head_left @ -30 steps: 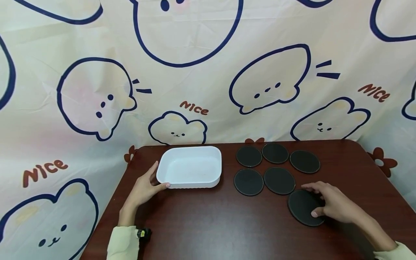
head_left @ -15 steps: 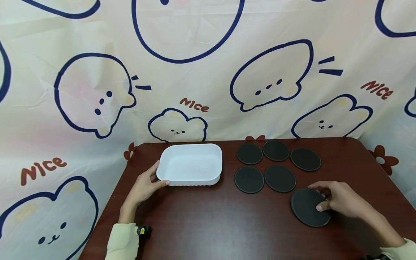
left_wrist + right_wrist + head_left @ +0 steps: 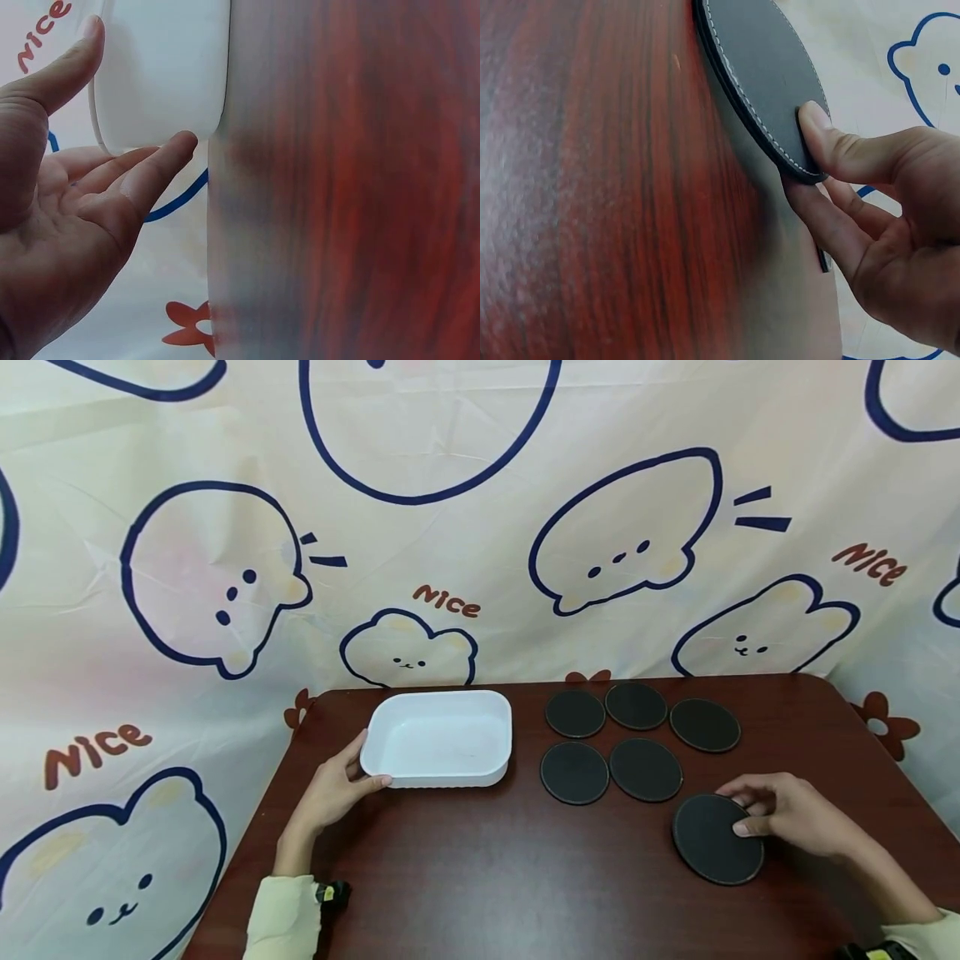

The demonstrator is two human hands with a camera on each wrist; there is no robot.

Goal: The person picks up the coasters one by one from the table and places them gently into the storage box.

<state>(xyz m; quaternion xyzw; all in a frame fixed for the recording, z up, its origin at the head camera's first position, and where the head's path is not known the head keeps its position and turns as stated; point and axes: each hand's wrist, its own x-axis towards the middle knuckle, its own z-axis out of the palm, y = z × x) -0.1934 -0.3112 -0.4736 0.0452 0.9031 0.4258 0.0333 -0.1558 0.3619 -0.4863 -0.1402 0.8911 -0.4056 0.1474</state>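
My right hand (image 3: 798, 814) pinches a black round leather coaster (image 3: 712, 843) by its right edge, the thumb on top and fingers beneath. In the right wrist view, the coaster (image 3: 769, 67) shows pale stitching round its rim and is tilted up off the table, with a shadow below. Across the table, my left hand (image 3: 330, 785) holds the near left corner of a white rectangular plastic container (image 3: 438, 782), which has nothing inside. Its thumb lies at the front rim and its fingers at the left side. In the left wrist view, the fingers touch the container's end wall (image 3: 161, 112).
Several more black coasters (image 3: 647, 770) lie flat in two rows right of the container. The dark brown wooden table (image 3: 510, 877) ends at a patterned cloth backdrop (image 3: 450, 552). A dark band with a yellow mark sits on my left wrist (image 3: 332, 895).
My right hand has slid slightly right along with its coaster, and the thumb now sits closer to the coaster's edge. My left hand and the container stay put.
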